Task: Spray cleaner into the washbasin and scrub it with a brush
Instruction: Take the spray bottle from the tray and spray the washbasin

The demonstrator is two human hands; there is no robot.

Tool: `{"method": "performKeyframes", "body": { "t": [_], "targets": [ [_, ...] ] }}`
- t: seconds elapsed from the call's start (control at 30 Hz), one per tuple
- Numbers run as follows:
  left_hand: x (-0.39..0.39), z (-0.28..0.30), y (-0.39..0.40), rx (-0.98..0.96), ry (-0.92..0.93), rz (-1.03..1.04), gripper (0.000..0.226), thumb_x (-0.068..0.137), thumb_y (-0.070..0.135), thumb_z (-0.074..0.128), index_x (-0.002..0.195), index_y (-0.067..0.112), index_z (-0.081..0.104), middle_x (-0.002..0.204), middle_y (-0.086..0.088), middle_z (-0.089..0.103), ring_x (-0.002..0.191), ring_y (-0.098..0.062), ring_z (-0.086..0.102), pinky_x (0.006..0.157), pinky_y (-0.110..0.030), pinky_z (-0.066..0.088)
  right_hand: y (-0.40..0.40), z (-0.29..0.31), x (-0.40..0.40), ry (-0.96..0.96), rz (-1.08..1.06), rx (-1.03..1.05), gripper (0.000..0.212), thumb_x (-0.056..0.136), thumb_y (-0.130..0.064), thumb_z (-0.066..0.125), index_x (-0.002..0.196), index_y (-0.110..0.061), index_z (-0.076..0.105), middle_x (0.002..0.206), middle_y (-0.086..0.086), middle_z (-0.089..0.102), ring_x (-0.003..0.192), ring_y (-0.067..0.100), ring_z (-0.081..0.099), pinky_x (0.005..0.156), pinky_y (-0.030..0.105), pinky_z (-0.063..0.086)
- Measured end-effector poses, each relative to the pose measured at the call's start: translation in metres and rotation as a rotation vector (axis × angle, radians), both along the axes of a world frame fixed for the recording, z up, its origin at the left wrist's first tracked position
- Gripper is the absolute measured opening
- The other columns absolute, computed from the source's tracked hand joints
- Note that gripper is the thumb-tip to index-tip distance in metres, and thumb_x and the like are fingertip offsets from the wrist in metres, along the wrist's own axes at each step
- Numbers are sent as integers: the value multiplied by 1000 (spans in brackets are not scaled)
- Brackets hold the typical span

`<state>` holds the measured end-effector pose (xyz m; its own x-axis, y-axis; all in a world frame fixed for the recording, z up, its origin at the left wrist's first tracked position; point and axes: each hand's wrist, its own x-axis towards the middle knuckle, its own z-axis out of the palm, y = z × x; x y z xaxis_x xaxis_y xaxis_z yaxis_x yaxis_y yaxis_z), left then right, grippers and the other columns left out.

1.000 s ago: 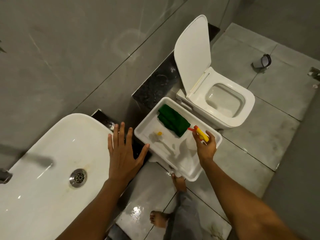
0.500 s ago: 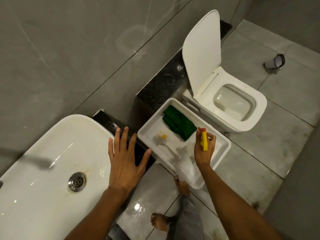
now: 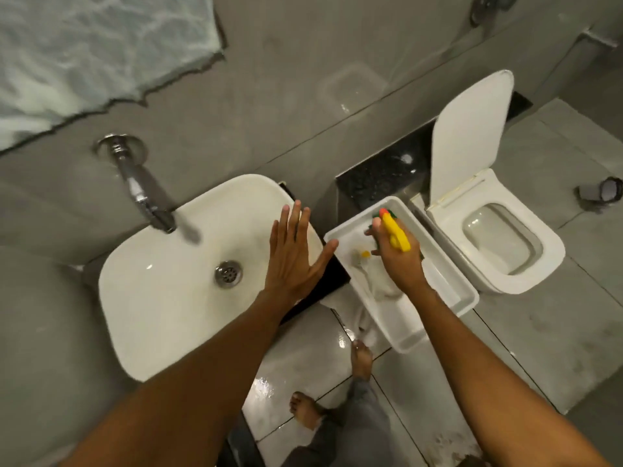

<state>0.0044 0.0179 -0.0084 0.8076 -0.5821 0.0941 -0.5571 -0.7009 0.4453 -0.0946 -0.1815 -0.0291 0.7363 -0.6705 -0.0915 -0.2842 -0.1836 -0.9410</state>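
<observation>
The white washbasin (image 3: 161, 298) is mounted at the left, with a metal drain (image 3: 228, 274) and a chrome tap (image 3: 141, 193) over its back edge. My left hand (image 3: 293, 261) hovers flat and open above the basin's right rim. My right hand (image 3: 397, 257) grips a spray bottle with a yellow trigger head (image 3: 396, 232) and orange nozzle, lifted above the white tub (image 3: 451, 281). Inside the tub lies a clear brush with a yellow spot (image 3: 362, 256). A green cloth is mostly hidden behind the bottle.
A white toilet (image 3: 499, 251) with raised lid stands right of the tub. A dark stone ledge (image 3: 374, 176) runs along the grey wall. The wet tiled floor (image 3: 303, 375) shows my bare feet below. A small dark object (image 3: 601, 193) lies on the floor far right.
My right hand has lifted the spray bottle higher and leftwards over the tub. The view swung up and left, bringing the tap and the whole basin into view. My left hand stays open.
</observation>
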Motion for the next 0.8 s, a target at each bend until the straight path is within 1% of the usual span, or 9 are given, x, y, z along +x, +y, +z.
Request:
{"method": "performKeyframes", "body": {
  "t": [0.07, 0.13, 0.23, 0.3, 0.37, 0.43, 0.53, 0.7, 0.8],
  "targets": [
    [2, 5, 32, -21, -21, 90, 82, 106, 61, 47, 168, 12, 25, 180, -8, 15, 169, -28, 8, 136, -52, 13, 19, 24, 14, 24, 71, -4, 49, 102, -63, 54, 128, -28, 76, 105, -1, 82, 109, 10, 76, 94, 42, 65],
    [5, 7, 69, -38, 5, 183, 80, 107, 61, 47, 168, 14, 26, 181, -6, 15, 169, -27, 9, 136, -51, 12, 40, 46, 24, 60, 133, 27, 60, 97, -70, 53, 138, -29, 71, 102, -11, 83, 104, -4, 74, 92, 33, 64],
    [3, 7, 139, -43, 13, 329, 79, 106, 59, 50, 166, 9, 33, 179, -10, 21, 168, -30, 13, 135, -53, 17, 86, 74, 28, 91, 283, 6, 60, 98, -78, 43, 102, -28, 76, 87, -18, 80, 88, 0, 75, 72, 18, 59],
    [-1, 3, 185, -16, 1, 424, 78, 106, 54, 54, 164, 6, 36, 178, -14, 23, 167, -33, 16, 133, -55, 20, 119, 81, 23, 122, 341, 7, 56, 99, -79, 40, 88, -33, 70, 87, -6, 80, 91, 17, 76, 71, 33, 64],
    [-8, -1, 226, 28, 19, 528, 78, 107, 55, 52, 165, 6, 34, 179, -13, 19, 168, -32, 12, 135, -53, 15, 155, 84, 15, 129, 358, 64, 46, 100, -75, 44, 97, -41, 74, 91, -3, 82, 94, 18, 78, 64, 43, 66],
    [-13, -4, 257, 45, 51, 597, 78, 108, 57, 47, 166, 8, 31, 180, -11, 14, 169, -29, 6, 136, -50, 6, 186, 85, 7, 148, 408, 127, 43, 100, -73, 47, 106, -42, 76, 93, -4, 84, 93, 14, 79, 55, 34, 63],
    [-18, -9, 289, 12, 75, 677, 76, 109, 51, 49, 166, 4, 31, 180, -13, 14, 168, -32, 7, 136, -50, 6, 224, 82, -2, 232, 519, 184, 52, 96, -77, 49, 117, -36, 74, 89, -4, 85, 90, 10, 80, 64, 31, 64],
    [-23, -13, 301, -256, 132, 823, 62, 113, 34, 47, 164, 2, 34, 177, -14, 23, 167, -31, 16, 135, -49, 15, 270, 70, -13, 378, 581, 211, 41, 92, -72, 60, 103, -37, 77, 58, 9, 74, 56, 22, 77, 61, 33, 61],
    [-23, -16, 301, -346, 122, 835, 55, 114, 27, 44, 163, 2, 37, 176, -12, 29, 166, -30, 21, 135, -47, 18, 282, 69, -21, 431, 553, 280, 38, 88, -77, 60, 95, -43, 77, 73, 7, 81, 70, 25, 83, 59, 34, 63]
  ]
}}
